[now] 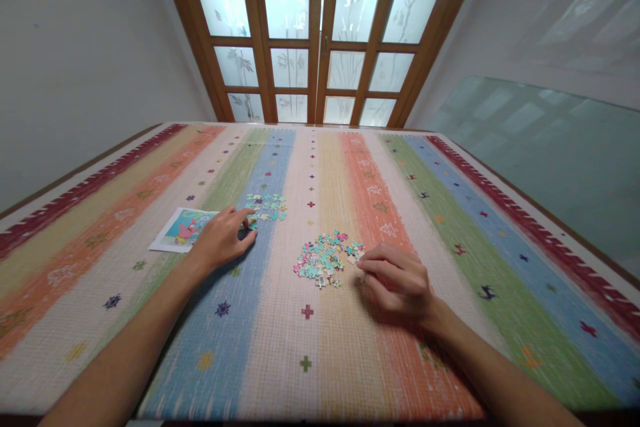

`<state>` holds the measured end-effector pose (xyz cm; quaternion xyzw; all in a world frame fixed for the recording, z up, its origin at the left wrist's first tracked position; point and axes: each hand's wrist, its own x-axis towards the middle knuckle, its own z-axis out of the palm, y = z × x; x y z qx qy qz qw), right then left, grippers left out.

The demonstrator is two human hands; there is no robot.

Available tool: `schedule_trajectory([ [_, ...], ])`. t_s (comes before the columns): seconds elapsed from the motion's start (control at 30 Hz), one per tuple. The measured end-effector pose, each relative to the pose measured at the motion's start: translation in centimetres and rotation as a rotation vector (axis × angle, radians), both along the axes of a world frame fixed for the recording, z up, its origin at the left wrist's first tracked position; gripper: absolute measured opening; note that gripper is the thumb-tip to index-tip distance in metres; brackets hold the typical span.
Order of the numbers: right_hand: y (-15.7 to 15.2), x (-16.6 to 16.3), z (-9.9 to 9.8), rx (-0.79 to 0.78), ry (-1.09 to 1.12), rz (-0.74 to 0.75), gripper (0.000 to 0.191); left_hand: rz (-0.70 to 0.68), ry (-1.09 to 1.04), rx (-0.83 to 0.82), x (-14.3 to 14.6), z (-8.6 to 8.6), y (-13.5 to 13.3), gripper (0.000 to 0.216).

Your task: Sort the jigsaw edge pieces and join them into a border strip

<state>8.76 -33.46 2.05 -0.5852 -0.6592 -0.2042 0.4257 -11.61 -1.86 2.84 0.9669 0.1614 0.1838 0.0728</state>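
My left hand [223, 237] rests on the striped tablecloth [280, 347], its fingertips pinched on a small jigsaw piece beside a loose group of pale green pieces [267, 207]. A small picture card [184, 229] lies just left of that hand. My right hand [397, 280] is curled, fingers pressed together at the right edge of a heap of pink, teal and white jigsaw pieces [325, 259]; whether it holds a piece is hidden.
The table's edges run along the left and right, with a wall on the left and a glass-topped surface [550, 147] on the right. A wooden door with frosted panes [320, 33] stands behind the table's far edge.
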Motion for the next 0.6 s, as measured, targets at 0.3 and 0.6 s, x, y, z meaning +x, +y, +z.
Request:
schedule_trajectory([
  [0.3,-0.10,0.19,-0.23,-0.016,-0.006,0.006,0.023,0.013,-0.021,0.022,-0.14,-0.48,0.61,0.035],
  [0.6,0.04,0.35,0.14,0.014,0.000,-0.014,0.023,0.068,0.013,0.089,-0.19,-0.94,1.00,0.037],
])
